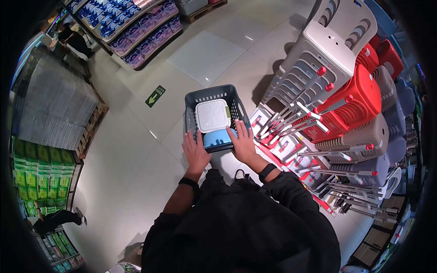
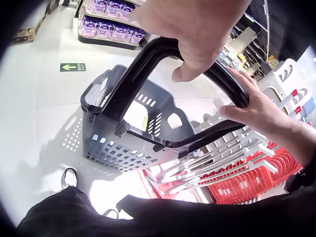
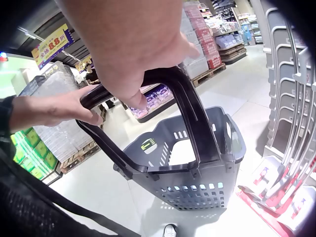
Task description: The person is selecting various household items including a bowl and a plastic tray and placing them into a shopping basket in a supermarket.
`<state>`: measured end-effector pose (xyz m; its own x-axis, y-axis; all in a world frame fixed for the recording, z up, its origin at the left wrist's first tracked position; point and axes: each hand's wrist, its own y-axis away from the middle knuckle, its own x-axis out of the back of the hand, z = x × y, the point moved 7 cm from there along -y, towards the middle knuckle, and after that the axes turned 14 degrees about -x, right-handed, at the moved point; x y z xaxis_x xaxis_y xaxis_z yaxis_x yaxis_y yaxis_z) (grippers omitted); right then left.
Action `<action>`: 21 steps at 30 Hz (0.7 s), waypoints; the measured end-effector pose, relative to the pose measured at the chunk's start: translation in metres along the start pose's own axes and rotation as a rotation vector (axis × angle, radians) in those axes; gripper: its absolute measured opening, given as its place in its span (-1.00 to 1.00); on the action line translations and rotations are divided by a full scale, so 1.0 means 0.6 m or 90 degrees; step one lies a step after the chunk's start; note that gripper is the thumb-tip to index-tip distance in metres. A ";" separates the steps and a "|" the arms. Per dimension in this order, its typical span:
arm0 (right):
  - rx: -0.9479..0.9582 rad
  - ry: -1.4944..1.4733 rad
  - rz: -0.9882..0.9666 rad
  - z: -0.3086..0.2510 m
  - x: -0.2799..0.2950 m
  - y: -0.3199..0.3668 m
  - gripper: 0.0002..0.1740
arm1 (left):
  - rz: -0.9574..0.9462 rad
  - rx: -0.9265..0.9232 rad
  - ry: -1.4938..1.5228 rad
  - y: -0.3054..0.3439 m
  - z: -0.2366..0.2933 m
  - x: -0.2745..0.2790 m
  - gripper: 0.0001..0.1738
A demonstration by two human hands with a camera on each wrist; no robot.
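Note:
A dark grey shopping basket (image 1: 191, 108) with perforated sides holds a white-lidded box (image 1: 212, 115) and a light-blue item (image 1: 217, 137). Across its near side stands a black handle (image 2: 140, 66). My left hand (image 1: 196, 157) rests on the handle's left part with fingers spread and fairly straight; in the left wrist view its thumb hangs inside the handle. On the right part rests my right hand (image 1: 245, 146), its fingers extended forward too. The right wrist view shows that hand (image 3: 136, 49) over the handle, the thumb pointing down.
Stacked stools (image 1: 318, 50) in white, red and grey, with metal poles, line the right side. Shelves of packages (image 1: 132, 34) stand ahead. On the left are a wrapped pallet (image 1: 59, 100), green packs (image 1: 43, 177) and two people. An arrow sign (image 1: 155, 96) marks the floor.

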<state>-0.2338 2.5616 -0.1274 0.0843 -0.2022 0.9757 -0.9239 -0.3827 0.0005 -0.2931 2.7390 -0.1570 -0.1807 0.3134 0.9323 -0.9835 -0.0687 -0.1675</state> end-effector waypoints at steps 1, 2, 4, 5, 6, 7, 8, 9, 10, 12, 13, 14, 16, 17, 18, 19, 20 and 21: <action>-0.027 -0.022 0.008 -0.004 0.011 -0.008 -0.12 | 0.002 -0.006 0.003 -0.010 -0.010 -0.001 0.01; -0.045 -0.061 -0.013 -0.009 0.012 -0.016 -0.34 | -0.021 -0.010 0.044 -0.019 -0.020 -0.008 0.01; -0.107 -0.034 -0.171 -0.005 -0.023 -0.046 -0.44 | -0.065 -0.032 0.128 -0.039 -0.044 -0.025 0.01; -0.162 -0.015 -0.337 0.004 -0.054 -0.052 -0.54 | -0.060 -0.049 0.135 -0.049 -0.051 -0.029 0.01; -0.143 -0.003 -0.268 0.002 -0.048 -0.066 -0.61 | -0.075 -0.051 0.123 -0.062 -0.055 -0.033 0.01; -0.122 0.012 -0.197 0.000 -0.051 -0.066 -0.68 | -0.087 -0.053 0.111 -0.070 -0.058 -0.031 0.01; -0.035 0.011 0.031 -0.009 -0.037 -0.065 -0.55 | -0.078 -0.072 0.091 -0.080 -0.060 -0.026 -0.01; -0.046 0.017 0.039 -0.015 -0.032 -0.068 -0.55 | -0.076 -0.085 0.097 -0.090 -0.067 -0.029 -0.01; -0.078 -0.012 0.019 -0.016 -0.032 -0.073 -0.47 | -0.143 -0.041 0.211 -0.098 -0.081 -0.050 -0.02; -0.207 -0.078 -0.156 -0.008 -0.049 -0.087 -0.23 | -0.219 -0.006 0.327 -0.117 -0.094 -0.064 -0.03; -0.218 -0.078 -0.158 -0.011 -0.053 -0.091 -0.23 | -0.261 0.001 0.326 -0.129 -0.097 -0.064 -0.04; -0.179 -0.044 -0.041 -0.023 -0.035 -0.098 -0.21 | -0.297 0.006 0.324 -0.139 -0.100 -0.062 -0.05; -0.151 -0.017 0.061 -0.033 -0.019 -0.110 -0.13 | -0.259 -0.041 0.263 -0.157 -0.110 -0.067 -0.03; -0.157 -0.016 0.065 -0.030 -0.020 -0.120 -0.13 | -0.219 -0.080 0.199 -0.171 -0.112 -0.066 -0.02; -0.190 -0.087 0.008 -0.018 -0.034 -0.131 -0.13 | -0.221 -0.086 0.199 -0.184 -0.113 -0.070 -0.02; -0.221 -0.160 -0.053 -0.010 -0.051 -0.136 -0.12 | -0.177 -0.116 0.165 -0.197 -0.111 -0.065 0.00; -0.203 -0.157 -0.007 -0.002 -0.050 -0.145 -0.10 | -0.140 -0.142 0.130 -0.207 -0.111 -0.064 0.02; -0.180 -0.068 0.059 -0.012 -0.029 -0.154 -0.07 | -0.145 -0.139 0.127 -0.216 -0.114 -0.065 0.02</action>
<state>-0.1527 2.6067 -0.1428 0.0192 -0.3238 0.9459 -0.9954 -0.0947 -0.0122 -0.1596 2.8002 -0.1933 0.0652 0.4773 0.8763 -0.9741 0.2211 -0.0480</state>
